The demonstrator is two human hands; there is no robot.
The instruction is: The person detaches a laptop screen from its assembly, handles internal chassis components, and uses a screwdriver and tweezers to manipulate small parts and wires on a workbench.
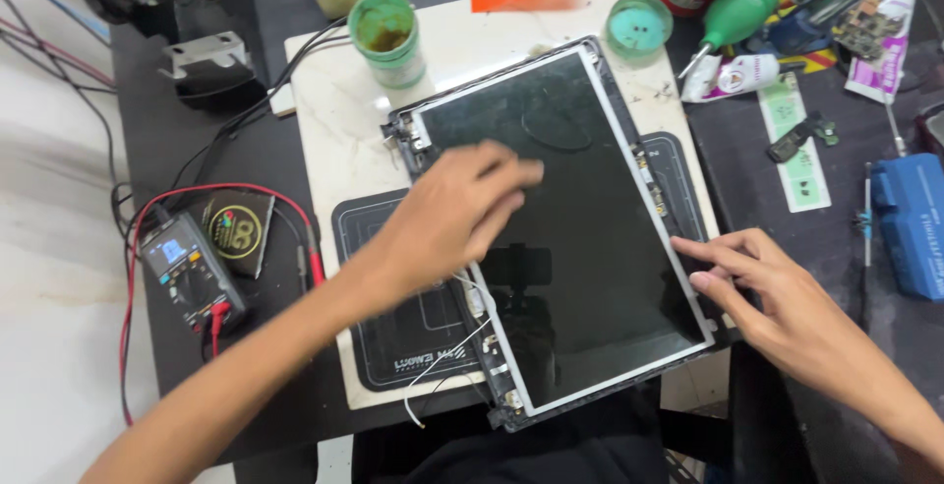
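A bare laptop screen panel (pixel 590 248), dark glass in a thin frame with hinges and loose white wires at its near left corner, lies tilted on a black work mat (pixel 393 346). My left hand (pixel 452 209) lies flat on the panel's left side, fingers spread and blurred. Fingertips of my right hand (pixel 767 287) touch the panel's right edge near the bottom corner. Neither hand holds anything.
A multimeter (pixel 187 272) with red leads sits at the left. A green-lidded jar (pixel 385 36) and a teal tub (pixel 639 24) stand behind the panel. A green air blower (pixel 742 7), tubes, a blue box (pixel 910 223) and small tools crowd the right.
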